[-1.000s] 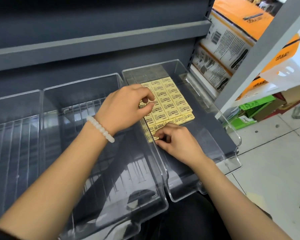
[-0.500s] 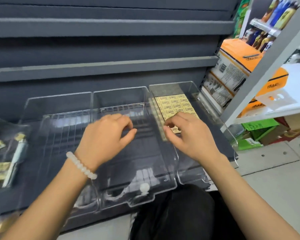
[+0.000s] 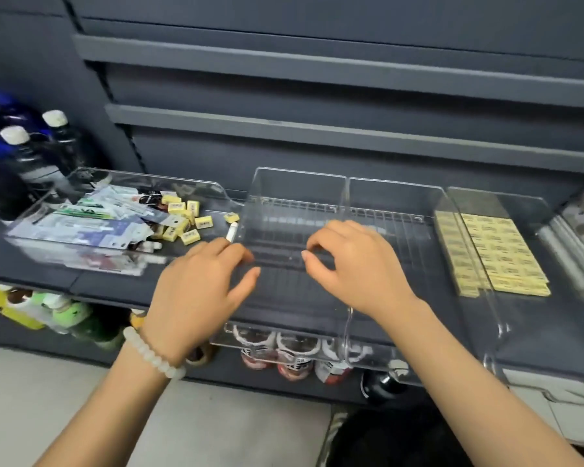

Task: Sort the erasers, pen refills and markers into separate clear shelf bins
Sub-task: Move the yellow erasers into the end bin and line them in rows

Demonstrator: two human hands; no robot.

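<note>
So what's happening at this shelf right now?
A person is sorting stationery into clear bins. Both hands, left hand and right hand, hover empty over the two empty middle bins. The right bin holds neat rows of yellow erasers; the mixed tray remains unsorted.

1. Shop aisle, prob. convenience/stationery store: dark grey retail shelf (image 3: pixel 122 281) w/ slotted back panel behind it.
2. On shelf: clear bins (image 3: pixel 294 190), packaged stationery (image 3: pixel 91 217) and loose yellow erasers (image 3: pixel 182 217) left of bins.
3. Below shelf: rows of bottled drinks (image 3: pixel 290 358); left of shelf, more bottles (image 3: pixel 21 146).
</note>
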